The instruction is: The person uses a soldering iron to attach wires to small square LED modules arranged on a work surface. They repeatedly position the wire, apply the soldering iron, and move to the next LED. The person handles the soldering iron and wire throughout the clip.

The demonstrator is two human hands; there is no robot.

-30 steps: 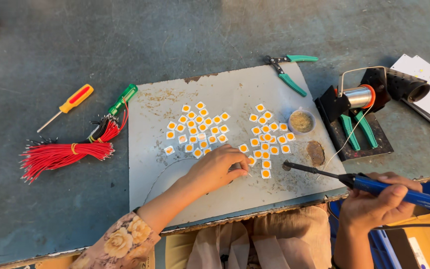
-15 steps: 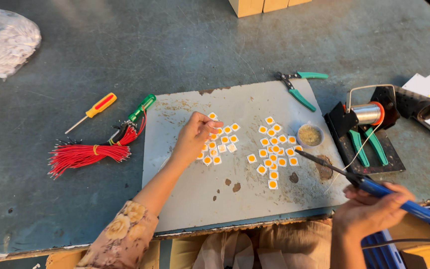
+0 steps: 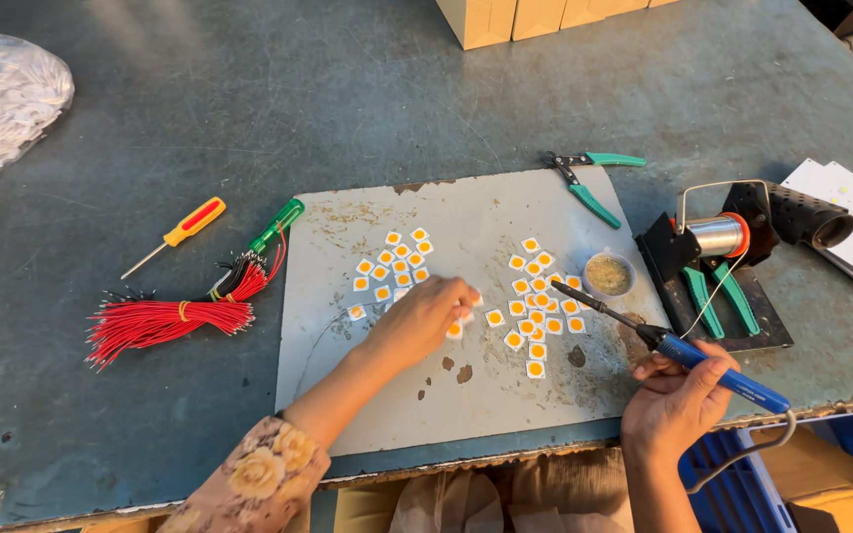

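Your left hand (image 3: 425, 314) pinches a small yellow LED chip (image 3: 456, 331) mid-plate | right hand (image 3: 678, 395) wrapped round the blue soldering iron (image 3: 688, 350), tip near right chip cluster (image 3: 537, 306) | left cluster (image 3: 392, 268) far-left on metal plate (image 3: 505, 405) | solder state unreadable; progress unclear.

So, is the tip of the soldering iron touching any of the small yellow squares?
Apart. In the head view, the soldering iron in the right hand ends at a tip over bare plate, with a clear gap to the yellow squares.
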